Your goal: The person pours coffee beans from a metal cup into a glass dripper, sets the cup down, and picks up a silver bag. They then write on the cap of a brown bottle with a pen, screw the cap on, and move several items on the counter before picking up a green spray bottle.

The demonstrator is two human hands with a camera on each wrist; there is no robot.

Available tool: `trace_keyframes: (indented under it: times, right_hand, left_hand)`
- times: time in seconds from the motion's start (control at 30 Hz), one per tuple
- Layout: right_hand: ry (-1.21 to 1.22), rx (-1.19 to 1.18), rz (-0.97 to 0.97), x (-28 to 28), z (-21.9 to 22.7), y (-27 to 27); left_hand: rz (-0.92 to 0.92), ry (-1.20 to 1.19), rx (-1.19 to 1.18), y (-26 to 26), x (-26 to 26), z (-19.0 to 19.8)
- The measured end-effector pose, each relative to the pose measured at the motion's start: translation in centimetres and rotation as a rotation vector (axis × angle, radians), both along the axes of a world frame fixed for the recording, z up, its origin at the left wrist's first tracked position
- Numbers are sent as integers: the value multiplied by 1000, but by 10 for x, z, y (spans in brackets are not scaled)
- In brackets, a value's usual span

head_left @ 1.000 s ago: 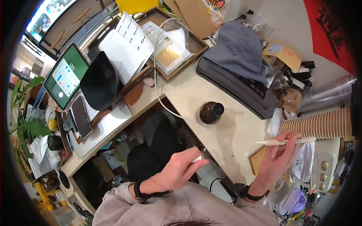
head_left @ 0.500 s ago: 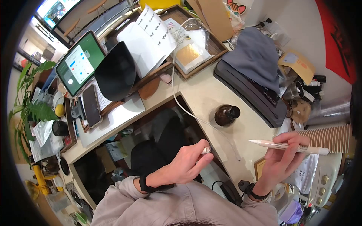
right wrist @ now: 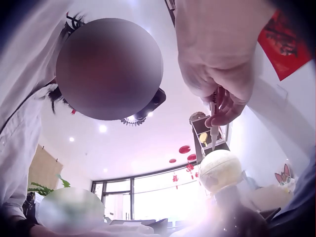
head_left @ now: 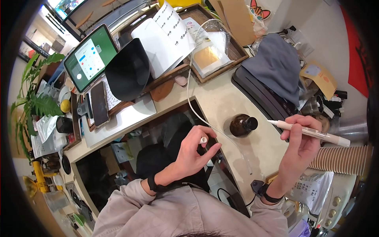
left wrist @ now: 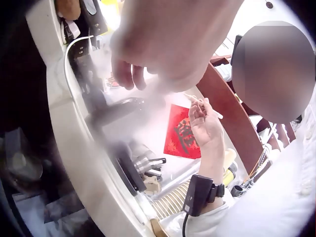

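Observation:
My right hand (head_left: 302, 144) holds a white marker pen (head_left: 316, 133), its bare pale tip pointing left toward a brown glass bottle (head_left: 239, 125) with a black cap. The bottle stands upright on the cream desk, a short way from the tip. My left hand (head_left: 193, 152) holds a small white pen cap (head_left: 203, 140) in its curled fingers, the open end showing, while the thumb stands apart. In the left wrist view the right hand (left wrist: 205, 126) with the pen appears beyond the blurred left hand (left wrist: 163, 54). Seen from the right wrist, the fingers pinch the pen (right wrist: 214, 118).
A white cable (head_left: 209, 124) runs across the desk beside the bottle. Behind it lies a black machine (head_left: 256, 91) under a grey cloth (head_left: 276, 63). Stacked paper cups (head_left: 341, 160) lie by the right hand. A tablet (head_left: 90, 59) and phone (head_left: 99, 103) stand left.
The head view has shifted. My right hand has moved up from beside the cups, bringing the pen tip nearer the bottle. My left hand has risen with the cap, its thumb spreading away.

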State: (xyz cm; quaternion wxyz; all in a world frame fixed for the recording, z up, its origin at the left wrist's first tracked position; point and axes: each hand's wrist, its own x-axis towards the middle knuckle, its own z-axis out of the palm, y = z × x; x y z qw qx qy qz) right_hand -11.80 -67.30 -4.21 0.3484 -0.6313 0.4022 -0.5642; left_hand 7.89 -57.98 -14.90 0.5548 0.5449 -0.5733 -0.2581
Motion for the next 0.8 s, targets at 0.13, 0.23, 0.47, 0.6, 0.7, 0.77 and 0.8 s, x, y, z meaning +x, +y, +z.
trace_keyframes:
  times: [0.13, 0.23, 0.47, 0.6, 0.7, 0.77, 0.8]
  right_hand:
    - [0, -93, -79, 6, -15, -2]
    - [-16, -204, -150, 10, -25, -8]
    - [3, -219, -146, 7, -28, -22]
    - [25, -217, -151, 1, -23, -31]
    - [25, -135, -177, 3, -22, -32]
    - [216, -101, 23, -16, -20, -30]
    - [310, -88, 131, -19, -16, -30]
  left_hand:
    - [-86, 98, -31, -15, -7, 3]
    - [-139, 58, -115, -26, -18, -5]
    - [-117, -8, 22, -19, 11, 16]
    - [78, -245, 331, 27, 87, 81]
    - [380, -286, 534, 77, 122, 119]
    - [494, -234, 473, 111, 137, 132]
    - [484, -144, 360, 126, 141, 135]
